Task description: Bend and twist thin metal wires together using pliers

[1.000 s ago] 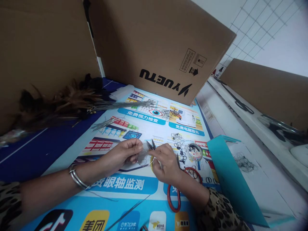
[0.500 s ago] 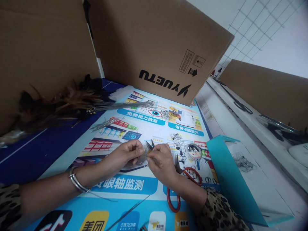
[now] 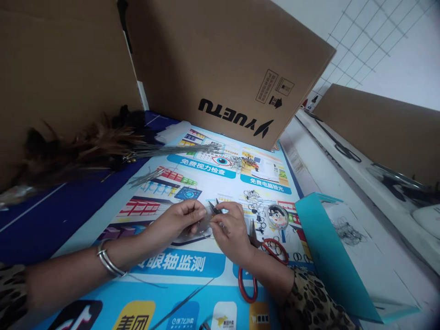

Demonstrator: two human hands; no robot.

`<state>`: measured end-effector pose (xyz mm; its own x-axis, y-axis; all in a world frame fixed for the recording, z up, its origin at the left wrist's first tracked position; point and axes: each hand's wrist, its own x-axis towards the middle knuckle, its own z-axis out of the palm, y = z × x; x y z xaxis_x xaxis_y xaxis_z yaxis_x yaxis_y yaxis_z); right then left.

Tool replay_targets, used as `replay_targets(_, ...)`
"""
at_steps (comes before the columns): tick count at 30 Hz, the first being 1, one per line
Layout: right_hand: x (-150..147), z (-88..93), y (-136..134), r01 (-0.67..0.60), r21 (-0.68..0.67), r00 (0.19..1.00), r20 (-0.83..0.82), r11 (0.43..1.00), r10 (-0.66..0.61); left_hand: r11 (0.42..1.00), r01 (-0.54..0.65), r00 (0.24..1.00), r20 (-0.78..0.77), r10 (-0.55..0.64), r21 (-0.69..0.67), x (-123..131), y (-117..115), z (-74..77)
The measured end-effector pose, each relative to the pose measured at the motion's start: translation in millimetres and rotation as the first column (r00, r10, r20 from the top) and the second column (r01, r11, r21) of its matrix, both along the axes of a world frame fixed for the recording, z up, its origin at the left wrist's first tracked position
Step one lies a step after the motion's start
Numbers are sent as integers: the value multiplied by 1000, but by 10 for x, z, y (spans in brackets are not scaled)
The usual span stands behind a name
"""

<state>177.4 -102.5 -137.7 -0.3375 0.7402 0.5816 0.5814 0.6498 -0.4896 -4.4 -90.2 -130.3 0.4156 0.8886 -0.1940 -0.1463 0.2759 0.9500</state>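
Note:
My left hand (image 3: 187,217) is closed in a pinch, thumb against forefinger, above the printed sheet (image 3: 213,270). What it pinches is too small to make out. Close on its right, my right hand (image 3: 232,229) has its thumb and fingertips drawn together, also around something too small to name. Dark pointed plier jaws (image 3: 213,207) show between the hands; the rest is hidden, and I cannot tell whether the right hand holds them. Red-handled scissors (image 3: 248,288) lie partly under my right forearm.
A round cartoon-faced tin (image 3: 277,217) and small black loops (image 3: 260,222) lie to the right. Beyond are a teal box (image 3: 330,256) and wire bits (image 3: 349,231). Thin metal wires (image 3: 178,150) and brown feathers (image 3: 92,142) lie left. Cardboard boxes (image 3: 220,59) stand behind.
My right hand's forefinger has lifted and shifted slightly, now covering part of one plier jaw. The left hand stays nearly in place.

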Motion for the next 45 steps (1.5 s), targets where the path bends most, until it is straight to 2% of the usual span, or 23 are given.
replay_targets(4, 9, 41, -5, 35, -2, 999, 15, 999, -35, 1000, 21, 1000, 16, -21, 18, -19, 22, -8)
replay_targets(9, -3, 79, -24, 46, 43, 997, 59, 998, -48, 997, 41, 998, -51, -38, 63, -19, 34, -73)
replay_targets(14, -6, 34, 10, -29, -63, 998, -53, 998, 26, 993, 63, 992, -111, -52, 96, -29, 32, -89)
replay_targets(17, 1, 25, 17, -59, -122, 996, -75, 991, 50, 994, 90, 993, -84, -84, 68, -43, 43, -92)
replay_targets(25, 7, 40, -9, 20, -193, 998, -50, 981, -30, 987, 155, 988, 8, -156, 33, -52, 36, -49)
replay_targets(31, 9, 28, -26, 44, -175, 999, 2, 984, -44, 993, 98, 995, 15, -99, 61, -53, 38, -88)
replay_targets(35, -1, 27, -46, 105, -165, 994, 60, 981, -96, 994, 69, 997, 32, -72, 88, -39, 20, -72)
replay_targets(45, -10, 34, -49, 183, -177, 978, 128, 967, -162, 984, 77, 996, 38, -85, 162, -18, -22, -165)
